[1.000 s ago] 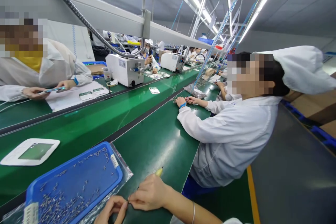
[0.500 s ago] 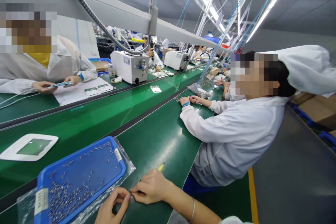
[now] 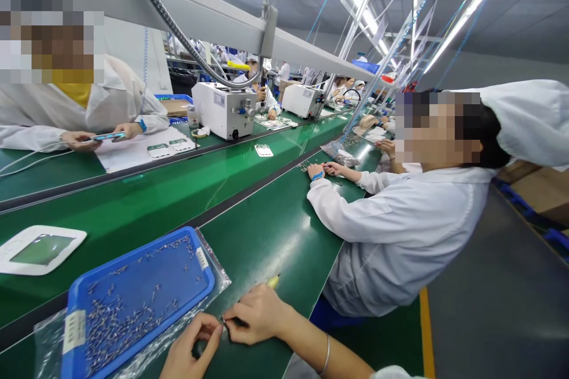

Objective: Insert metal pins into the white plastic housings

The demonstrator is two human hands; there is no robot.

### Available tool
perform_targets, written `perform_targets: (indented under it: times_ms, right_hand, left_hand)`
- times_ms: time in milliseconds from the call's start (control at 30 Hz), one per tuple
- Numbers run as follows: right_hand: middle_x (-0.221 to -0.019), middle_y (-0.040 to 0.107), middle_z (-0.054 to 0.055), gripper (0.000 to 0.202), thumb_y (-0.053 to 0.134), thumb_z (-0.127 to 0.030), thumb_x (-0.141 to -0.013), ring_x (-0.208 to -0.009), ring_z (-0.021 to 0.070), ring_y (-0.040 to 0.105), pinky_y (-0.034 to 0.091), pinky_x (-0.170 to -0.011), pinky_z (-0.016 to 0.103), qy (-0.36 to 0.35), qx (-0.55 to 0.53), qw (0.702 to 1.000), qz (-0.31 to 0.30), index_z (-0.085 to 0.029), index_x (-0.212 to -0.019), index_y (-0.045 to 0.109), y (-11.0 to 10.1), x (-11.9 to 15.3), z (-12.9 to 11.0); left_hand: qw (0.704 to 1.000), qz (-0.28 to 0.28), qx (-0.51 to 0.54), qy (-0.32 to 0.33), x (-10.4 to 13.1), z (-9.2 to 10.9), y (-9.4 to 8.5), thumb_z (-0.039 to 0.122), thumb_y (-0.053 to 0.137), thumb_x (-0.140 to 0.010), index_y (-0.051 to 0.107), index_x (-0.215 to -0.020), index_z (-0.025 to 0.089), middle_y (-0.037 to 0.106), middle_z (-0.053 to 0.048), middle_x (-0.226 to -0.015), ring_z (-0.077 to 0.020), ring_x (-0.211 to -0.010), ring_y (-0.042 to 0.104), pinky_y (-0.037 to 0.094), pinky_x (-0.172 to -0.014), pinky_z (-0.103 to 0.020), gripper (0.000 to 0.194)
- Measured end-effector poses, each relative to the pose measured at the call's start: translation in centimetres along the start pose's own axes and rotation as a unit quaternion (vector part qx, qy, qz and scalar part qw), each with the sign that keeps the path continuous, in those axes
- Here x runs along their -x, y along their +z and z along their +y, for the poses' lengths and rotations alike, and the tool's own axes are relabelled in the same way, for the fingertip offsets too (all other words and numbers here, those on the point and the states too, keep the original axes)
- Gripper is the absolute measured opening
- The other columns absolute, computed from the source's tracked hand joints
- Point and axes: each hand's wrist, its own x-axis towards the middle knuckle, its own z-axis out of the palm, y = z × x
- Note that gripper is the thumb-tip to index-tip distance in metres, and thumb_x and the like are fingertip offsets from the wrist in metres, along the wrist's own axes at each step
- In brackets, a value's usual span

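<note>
My left hand (image 3: 193,343) and my right hand (image 3: 255,315) meet fingertip to fingertip above the green bench (image 3: 267,237), low in the head view. Both are pinched around a tiny dark metal piece (image 3: 223,320), too small to make out well. A yellow-green tool tip (image 3: 273,280) shows just behind my right hand, its remainder hidden. Left of my hands lies a blue tray (image 3: 133,266) with many small metal parts (image 3: 120,328) scattered in it. Under the tray is a clear plastic bag (image 3: 217,269).
A white frame-shaped panel (image 3: 42,249) lies on the green belt at the left, a smaller white board (image 3: 264,150) farther along. One co-worker (image 3: 395,213) sits at the right; another (image 3: 106,100) works across the belt. White machines (image 3: 224,109) stand beyond.
The large white panel has shifted left relative to the tray. The view has moved slightly. My hands keep nearly the same pose, fingertips together.
</note>
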Motion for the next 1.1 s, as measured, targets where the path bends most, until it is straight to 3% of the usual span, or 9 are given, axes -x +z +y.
perform_targets:
  times_ms: [133, 300, 500, 600, 733, 833, 933, 1100]
  right_hand:
    - [-0.051, 0.055, -0.008, 0.015, 0.052, -0.035, -0.085, -0.042, 0.0098, 0.054, 0.032, -0.040, 0.022, 0.001, -0.008, 1.000, 0.022, -0.023, -0.088, 0.062, 0.1, -0.1, 0.0]
    - [-0.051, 0.055, -0.009, 0.017, 0.050, -0.034, -0.089, -0.041, 0.0091, 0.053, 0.033, -0.040, 0.021, -0.002, -0.005, 0.999, 0.038, -0.023, -0.089, 0.062, -0.3, -0.6, -0.1]
    - [-0.054, 0.059, -0.008, 0.019, 0.051, -0.035, -0.094, -0.040, 0.0090, 0.053, 0.033, -0.039, 0.022, -0.009, 0.008, 1.000, 0.004, -0.024, -0.093, 0.065, -0.3, -0.1, 0.1]
    - [-0.054, 0.059, -0.009, 0.020, 0.051, -0.036, -0.095, -0.040, 0.0084, 0.052, 0.033, -0.039, 0.022, -0.013, 0.006, 1.000, 0.002, -0.024, -0.093, 0.067, -0.3, 0.0, 0.2]
    - [-0.053, 0.058, -0.009, 0.021, 0.051, -0.036, -0.097, -0.041, 0.0078, 0.051, 0.033, -0.040, 0.021, -0.011, -0.012, 1.000, 0.025, -0.024, -0.093, 0.067, -0.4, -0.2, 0.2]
    - [-0.054, 0.058, -0.009, 0.020, 0.052, -0.036, -0.097, -0.042, 0.0073, 0.052, 0.033, -0.040, 0.021, -0.008, -0.023, 0.999, 0.033, -0.023, -0.093, 0.067, -0.3, -0.1, 0.3]
    - [-0.054, 0.059, -0.009, 0.020, 0.053, -0.038, -0.097, -0.044, 0.0072, 0.055, 0.034, -0.041, 0.021, -0.010, -0.015, 1.000, -0.004, -0.024, -0.094, 0.067, 0.1, 0.5, 0.5]
    - [-0.054, 0.060, -0.010, 0.018, 0.056, -0.039, -0.094, -0.044, 0.0075, 0.057, 0.034, -0.041, 0.021, -0.013, 0.008, 0.997, -0.075, -0.024, -0.093, 0.066, 0.8, 1.2, 0.7]
  left_hand:
    - [1.000, -0.010, -0.004, -0.004, 0.0, -0.2, -0.1, 0.073, 0.062, -0.083, 0.066, -0.078, 0.023, 0.069, 0.000, -0.077, -0.0164, -0.072, 0.067, 0.055, -0.074, -0.022, 0.051]
    - [0.995, -0.090, -0.042, -0.011, -0.6, -1.2, -1.2, 0.065, 0.065, -0.084, 0.067, -0.083, 0.023, 0.071, -0.001, -0.082, -0.0173, -0.079, 0.070, 0.055, -0.077, -0.022, 0.042]
    - [0.999, -0.014, 0.013, -0.028, 0.0, -0.3, -0.2, 0.070, 0.065, -0.082, 0.065, -0.080, 0.023, 0.068, 0.001, -0.078, -0.0151, -0.073, 0.067, 0.053, -0.075, -0.020, 0.047]
    - [0.999, -0.005, 0.020, -0.035, 0.2, 0.0, 0.2, 0.071, 0.067, -0.080, 0.065, -0.079, 0.023, 0.068, 0.001, -0.078, -0.0155, -0.073, 0.066, 0.052, -0.074, -0.020, 0.049]
    - [0.999, -0.017, 0.011, -0.043, 0.0, -0.7, -0.1, 0.071, 0.064, -0.082, 0.066, -0.081, 0.023, 0.069, 0.000, -0.080, -0.0161, -0.076, 0.068, 0.053, -0.075, -0.021, 0.048]
    - [0.997, -0.063, -0.021, -0.038, -0.4, -1.7, -0.8, 0.068, 0.062, -0.085, 0.068, -0.085, 0.023, 0.071, -0.001, -0.084, -0.0174, -0.080, 0.071, 0.056, -0.078, -0.022, 0.046]
    - [0.993, -0.101, -0.050, -0.030, -0.8, -2.5, -1.3, 0.066, 0.060, -0.087, 0.068, -0.088, 0.022, 0.073, -0.003, -0.088, -0.0184, -0.083, 0.073, 0.058, -0.079, -0.023, 0.044]
    - [0.993, -0.102, -0.053, -0.013, -0.9, -2.6, -1.5, 0.064, 0.060, -0.088, 0.069, -0.090, 0.022, 0.075, -0.004, -0.089, -0.0194, -0.085, 0.074, 0.061, -0.081, -0.025, 0.042]
